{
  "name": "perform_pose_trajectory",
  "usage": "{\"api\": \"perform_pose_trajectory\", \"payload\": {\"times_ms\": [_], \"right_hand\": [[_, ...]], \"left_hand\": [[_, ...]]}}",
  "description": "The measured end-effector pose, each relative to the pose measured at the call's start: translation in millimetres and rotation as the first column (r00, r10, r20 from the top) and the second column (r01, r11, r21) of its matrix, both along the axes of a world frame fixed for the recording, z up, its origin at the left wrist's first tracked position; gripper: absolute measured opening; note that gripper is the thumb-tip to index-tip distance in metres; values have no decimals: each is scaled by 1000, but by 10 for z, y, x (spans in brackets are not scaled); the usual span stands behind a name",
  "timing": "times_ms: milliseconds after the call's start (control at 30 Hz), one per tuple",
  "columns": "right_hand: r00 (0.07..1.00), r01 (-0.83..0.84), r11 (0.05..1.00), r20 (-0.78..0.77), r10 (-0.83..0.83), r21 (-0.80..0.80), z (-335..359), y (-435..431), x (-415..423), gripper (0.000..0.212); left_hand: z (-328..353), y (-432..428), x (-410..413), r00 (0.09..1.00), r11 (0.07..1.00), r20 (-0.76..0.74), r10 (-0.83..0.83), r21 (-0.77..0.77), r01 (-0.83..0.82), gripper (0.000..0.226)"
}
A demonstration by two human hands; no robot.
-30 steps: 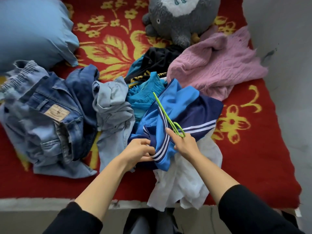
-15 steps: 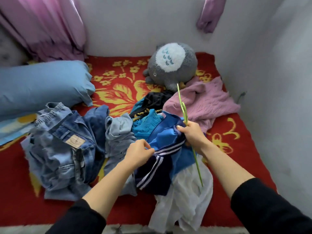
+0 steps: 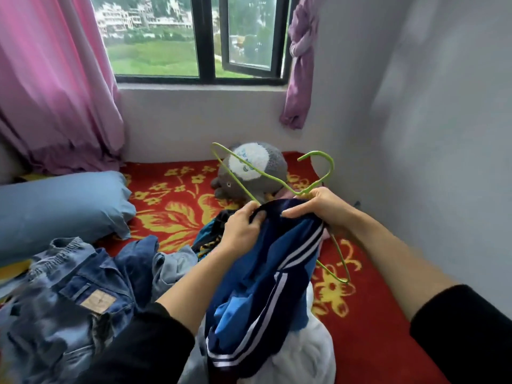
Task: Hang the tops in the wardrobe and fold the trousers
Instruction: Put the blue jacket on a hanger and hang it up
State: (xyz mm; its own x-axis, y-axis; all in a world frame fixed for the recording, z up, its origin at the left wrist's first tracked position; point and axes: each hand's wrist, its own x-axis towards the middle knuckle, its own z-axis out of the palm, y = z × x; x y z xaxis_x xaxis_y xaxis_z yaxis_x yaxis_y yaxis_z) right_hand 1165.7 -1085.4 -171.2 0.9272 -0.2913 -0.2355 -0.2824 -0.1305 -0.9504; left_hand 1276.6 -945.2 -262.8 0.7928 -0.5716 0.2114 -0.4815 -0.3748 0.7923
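Both hands are raised above the bed [image 3: 374,342], holding a blue top [image 3: 266,275] with white stripes and a green wire hanger [image 3: 279,184]. The left hand [image 3: 243,231] is closed on the dark navy upper edge of the top, thumb over the fabric and fingers curled beneath. The right hand [image 3: 321,209] is closed around the neck of the hanger together with the same edge of the top; the hook curves up above it. One hanger arm rises to the left in front of a grey plush toy [image 3: 260,167]; the other runs down to the right, beside and partly behind the hanging cloth. The top hangs from both hands over a white garment [image 3: 304,353], with jeans [image 3: 80,297] heaped to the left on the red flowered blanket near a blue pillow [image 3: 61,206]. Compared with half a second earlier, the top has been lifted clear of the clothes pile, the hanger has turned from edge-on to nearly full face, and the view has tilted upward to show the window [image 3: 194,37] and pink curtain [image 3: 52,79].
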Motion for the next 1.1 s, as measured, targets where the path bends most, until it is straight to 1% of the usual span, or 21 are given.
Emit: {"api": "perform_pose_trajectory", "payload": {"times_ms": [33, 67, 133, 200, 233, 300, 367, 433, 500, 567, 633, 700, 733, 767, 833, 867, 900, 933, 967, 1033, 1100], "right_hand": [[1000, 6, 1000, 5, -6, 15, 73, -39, -31, 17], [999, 35, 999, 26, -35, -9, 128, -87, -44, 19], [978, 184, 974, 125, -168, -133, 167, -167, -29, 19], [911, 391, 880, 249, -328, -269, 125, -207, 30, 18], [882, 458, 823, 287, -374, -337, 86, -206, 62, 21], [876, 482, 730, 282, -391, -485, -15, -168, 109, 23], [897, 435, 672, 225, -380, -599, -93, -127, 114, 24], [900, 407, 655, 159, -405, -637, -153, -157, 98, 23], [881, 419, 637, 122, -456, -646, -144, -277, 94, 17], [852, 494, 637, 184, -491, -592, -38, -417, 137, 13], [817, 574, 629, 317, -482, -524, 143, -504, 228, 11], [766, 642, 612, 427, -481, -463, 317, -539, 325, 11], [748, 661, 611, 444, -493, -435, 356, -552, 365, 12], [745, 665, 611, 440, -501, -430, 357, -565, 393, 13], [768, 640, 603, 366, -525, -476, 236, -566, 421, 16], [784, 616, 606, 321, -531, -503, 133, -552, 425, 20], [802, 588, 614, 282, -527, -526, 18, -527, 419, 25], [827, 547, 632, 238, -510, -549, -89, -494, 409, 30], [857, 490, 651, 186, -480, -579, -188, -450, 399, 34], [907, 373, 726, 62, -417, -578, -339, -369, 397, 35], [933, 322, 849, -14, -360, -420, -463, -304, 393, 33]], "left_hand": [[129, -4, 20, 999, 996, -34, 5, -87, -8, 12], [286, 1, 38, 999, 988, -33, 17, -152, -21, 11], [664, 15, 53, 998, 968, 46, 37, -248, -24, 12], [1060, 4, 27, 992, 947, 127, 15, -320, 27, 13], [1235, -8, 14, 988, 940, 152, -4, -336, 56, 12], [1514, -10, 5, 982, 933, 189, -8, -352, 76, 12], [1717, 47, 57, 979, 916, 197, 60, -401, 24, 13], [1846, 169, 183, 971, 884, 158, 179, -460, -88, 13], [1911, 319, 352, 940, 854, 132, 314, -473, -219, 12], [1926, 452, 486, 921, 830, 117, 372, -486, -273, 11], [1917, 540, 574, 918, 822, 120, 377, -500, -272, 10], [1878, 619, 651, 923, 845, 134, 362, -464, -264, 12], [1845, 672, 683, 942, 877, 129, 308, -422, -229, 15], [1797, 744, 718, 972, 919, 98, 214, -357, -167, 16], [1679, 934, 752, 999, 991, -46, -15, -135, 9, 11], [1599, 1022, 754, 986, 996, -144, -84, 3, 85, 12], [1500, 1087, 755, 969, 983, -225, -102, 128, 133, 12], [1383, 1120, 758, 962, 966, -259, -88, 214, 146, 9], [1260, 1117, 759, 968, 959, -244, -54, 258, 119, 5], [1027, 1029, 777, 987, 968, -155, 43, 250, -3, 4], [838, 906, 781, 986, 974, -106, 130, 199, -107, 7]]}}
